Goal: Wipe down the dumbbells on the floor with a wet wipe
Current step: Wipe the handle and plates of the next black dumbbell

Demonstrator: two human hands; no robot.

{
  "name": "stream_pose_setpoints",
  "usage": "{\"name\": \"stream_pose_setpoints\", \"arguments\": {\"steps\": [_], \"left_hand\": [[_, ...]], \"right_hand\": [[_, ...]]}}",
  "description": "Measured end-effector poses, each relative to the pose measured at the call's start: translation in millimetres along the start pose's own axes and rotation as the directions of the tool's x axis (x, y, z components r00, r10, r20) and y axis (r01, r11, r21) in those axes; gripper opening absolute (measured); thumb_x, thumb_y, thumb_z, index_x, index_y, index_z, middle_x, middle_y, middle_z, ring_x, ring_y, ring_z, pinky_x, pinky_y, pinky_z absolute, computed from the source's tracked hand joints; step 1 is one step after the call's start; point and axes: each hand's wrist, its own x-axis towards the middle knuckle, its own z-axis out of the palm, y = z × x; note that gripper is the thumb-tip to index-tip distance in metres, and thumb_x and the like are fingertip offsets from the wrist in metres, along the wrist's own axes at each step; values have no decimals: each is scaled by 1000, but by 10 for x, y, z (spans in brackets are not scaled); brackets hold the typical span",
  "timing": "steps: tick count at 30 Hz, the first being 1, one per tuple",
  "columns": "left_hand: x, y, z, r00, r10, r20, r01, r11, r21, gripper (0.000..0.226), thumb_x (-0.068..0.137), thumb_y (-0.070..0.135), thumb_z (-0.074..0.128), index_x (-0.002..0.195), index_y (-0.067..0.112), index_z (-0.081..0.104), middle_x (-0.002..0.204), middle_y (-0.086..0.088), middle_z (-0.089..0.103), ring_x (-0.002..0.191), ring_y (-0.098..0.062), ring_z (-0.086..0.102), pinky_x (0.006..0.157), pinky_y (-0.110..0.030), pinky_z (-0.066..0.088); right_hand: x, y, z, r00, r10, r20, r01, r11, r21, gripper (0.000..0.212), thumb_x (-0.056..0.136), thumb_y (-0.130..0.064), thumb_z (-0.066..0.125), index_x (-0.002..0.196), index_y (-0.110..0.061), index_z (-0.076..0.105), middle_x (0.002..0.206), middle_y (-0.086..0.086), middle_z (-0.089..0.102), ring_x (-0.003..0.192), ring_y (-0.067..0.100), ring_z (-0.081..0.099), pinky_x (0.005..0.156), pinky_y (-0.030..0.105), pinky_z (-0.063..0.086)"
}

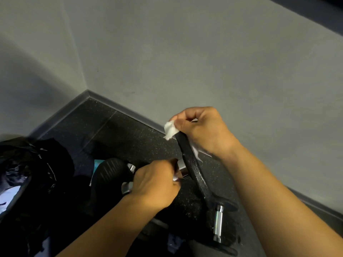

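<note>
A black dumbbell with a chrome handle is lifted above the dark floor; its right plate [193,167] faces me edge-on. My left hand [156,184] grips the chrome handle between the plates. My right hand [202,128] holds a crumpled white wet wipe [170,130] against the top rim of that plate. The dumbbell's left plate [109,175] shows behind my left hand. A second dumbbell [218,222] with a chrome handle lies on the floor at the lower right.
A black plastic bag [27,173] sits on the floor at the left. A teal packet [97,164] peeks out behind the left plate. Grey walls meet in a corner ahead, with a baseboard [118,106] along the speckled rubber floor [118,130].
</note>
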Motion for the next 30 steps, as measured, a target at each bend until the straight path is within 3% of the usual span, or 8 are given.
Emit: {"name": "stream_pose_setpoints", "arguments": {"steps": [5,9,12,14,18,22,26,30], "left_hand": [[-2,33,23,1000,19,-17,-19,1000,4,10,89,39,56,94,30,53,97,3,65,96,-22,62,72,-28,40],[-8,62,68,999,16,-34,-15,999,31,14,89,38,55,99,28,55,98,3,65,97,-23,62,72,-27,38],[-16,91,80,1000,-18,-21,18,1000,20,16,88,39,57,98,27,57,98,4,65,98,-23,62,71,-27,37],[-12,99,50,1000,0,-6,-1,1000,-29,14,88,39,57,97,29,56,92,8,63,92,-17,61,72,-26,37],[-7,96,-54,1000,-17,16,19,986,-167,16,88,41,60,77,34,51,67,16,47,61,0,42,68,-24,39],[21,46,-97,997,-73,38,79,975,-206,30,87,41,62,63,35,45,68,14,53,60,-1,46,66,-26,45],[34,-1,-99,996,-88,18,89,978,-190,14,88,44,59,82,32,56,66,15,46,58,-1,39,68,-26,42],[56,2,-92,993,-119,27,122,965,-231,17,87,47,57,90,30,59,69,14,50,66,-8,50,68,-27,46]], "right_hand": [[202,61,-80,975,215,51,-218,973,70,13,87,-1,63,76,-2,69,73,15,62,63,23,53,61,29,47],[321,251,-102,918,398,-2,-398,917,-15,13,80,-6,64,77,6,68,63,16,49,57,24,38,52,32,29],[328,415,-93,881,472,-35,-469,880,73,9,81,-3,65,84,6,66,65,16,52,56,24,44,53,35,38],[242,554,-80,876,472,-93,-445,868,219,10,85,-4,66,85,7,67,69,15,61,58,23,55,58,34,51],[-124,783,-18,901,338,-271,-267,926,268,17,91,-9,61,75,-6,63,59,1,61,48,8,54,48,18,48],[-441,863,1,940,185,-287,-172,983,69,17,91,-10,62,78,-14,71,96,4,68,85,9,65,82,21,51],[-666,691,-29,968,161,-194,-123,974,192,16,89,-1,61,94,-11,73,102,10,69,70,1,65,64,9,49],[-705,444,26,982,92,-165,-31,941,337,16,91,-1,59,96,-6,73,80,23,70,59,16,62,57,22,51]]}}
